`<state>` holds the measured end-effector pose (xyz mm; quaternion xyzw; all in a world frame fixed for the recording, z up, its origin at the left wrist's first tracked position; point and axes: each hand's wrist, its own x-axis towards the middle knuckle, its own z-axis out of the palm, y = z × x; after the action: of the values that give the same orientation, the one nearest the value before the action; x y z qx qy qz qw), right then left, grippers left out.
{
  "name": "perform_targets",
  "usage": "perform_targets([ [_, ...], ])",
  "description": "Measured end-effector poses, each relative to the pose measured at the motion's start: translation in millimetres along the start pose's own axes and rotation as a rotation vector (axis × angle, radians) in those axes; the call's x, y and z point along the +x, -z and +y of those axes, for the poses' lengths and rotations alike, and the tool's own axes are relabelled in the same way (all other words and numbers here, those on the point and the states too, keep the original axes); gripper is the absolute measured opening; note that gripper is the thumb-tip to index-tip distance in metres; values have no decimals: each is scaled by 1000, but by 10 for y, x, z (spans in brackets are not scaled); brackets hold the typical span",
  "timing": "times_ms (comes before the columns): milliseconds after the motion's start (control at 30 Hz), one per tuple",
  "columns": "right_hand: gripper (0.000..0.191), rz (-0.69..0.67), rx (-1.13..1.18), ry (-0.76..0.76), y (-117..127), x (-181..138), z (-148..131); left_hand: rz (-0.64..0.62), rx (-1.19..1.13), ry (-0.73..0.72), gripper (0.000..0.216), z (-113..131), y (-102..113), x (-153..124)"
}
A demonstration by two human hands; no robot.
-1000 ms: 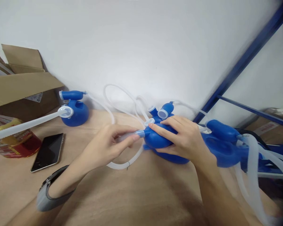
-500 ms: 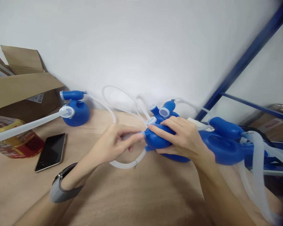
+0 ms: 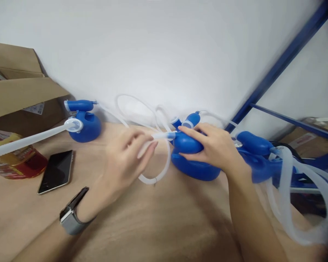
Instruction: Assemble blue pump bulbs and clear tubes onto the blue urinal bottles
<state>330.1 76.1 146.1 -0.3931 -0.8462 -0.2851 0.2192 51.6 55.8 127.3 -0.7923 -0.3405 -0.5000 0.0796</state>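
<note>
My left hand [image 3: 125, 158], blurred by motion, has its thumb and fingers closed round a translucent white tube [image 3: 161, 135]. The tube's end meets the narrow neck of a rounded blue plastic piece [image 3: 187, 143]. My right hand [image 3: 214, 145] grips that piece from the right, with fingers over its top and the thumb along its near side. Directly below lies a larger blue plastic bottle [image 3: 195, 169], partly hidden. Behind my right fingers are a short blue spout [image 3: 175, 122] and a blue cup-shaped part [image 3: 193, 119]. A thinner white tube [image 3: 168, 163] loops between my hands.
On the left a blue bottle with a hose [image 3: 84, 126] stands near a phone [image 3: 56, 171], a container of red liquid [image 3: 31, 163] and a cardboard box [image 3: 19, 96]. More blue bottles [image 3: 255, 143] with coiled hose [image 3: 285, 189] lie at right, beside a blue metal frame [image 3: 278, 60].
My left hand has drawn back and risen from the blue piece's neck, and its fingers are now curled round the tube. A white tube length now shows at the neck. The view shifted slightly.
</note>
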Motion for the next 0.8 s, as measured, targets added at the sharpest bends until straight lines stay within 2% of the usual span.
perform_targets([
  [33, 64, -3, -6, -45, -13, -14, 32, -43, 65, -157, 12, 26, -19, -66],
  [67, 66, -6, -4, -78, -26, -22, 54, -164, 114, -296, 17, 46, -46, -134],
  [133, 68, -26, 18, -101, -50, -24, 66, -497, 216, -447, 23, 51, -124, -272],
  [200, 66, -50, 58, -98, -68, -9, 46, -739, 346, -434, 23, 9, -236, -400],
  [333, 66, -17, 124, -76, -105, 35, -15, -925, 452, -396, 27, -114, -527, -618],
  [433, 63, 17, 122, -43, -140, 49, -26, -968, 454, -389, 26, -134, -721, -740],
  [533, 58, 29, 87, -20, -149, 40, 7, -960, 437, -407, 22, -119, -797, -764],
  [600, 57, 51, 68, -38, -122, 24, 57, -939, 430, -428, 22, -120, -765, -708],
  [700, 56, 119, 37, -142, -31, -26, 185, -871, 455, -412, 24, -147, -635, -555],
  [800, 58, 232, -12, -301, 90, -119, 359, -683, 425, -443, 24, -190, -488, -429],
])
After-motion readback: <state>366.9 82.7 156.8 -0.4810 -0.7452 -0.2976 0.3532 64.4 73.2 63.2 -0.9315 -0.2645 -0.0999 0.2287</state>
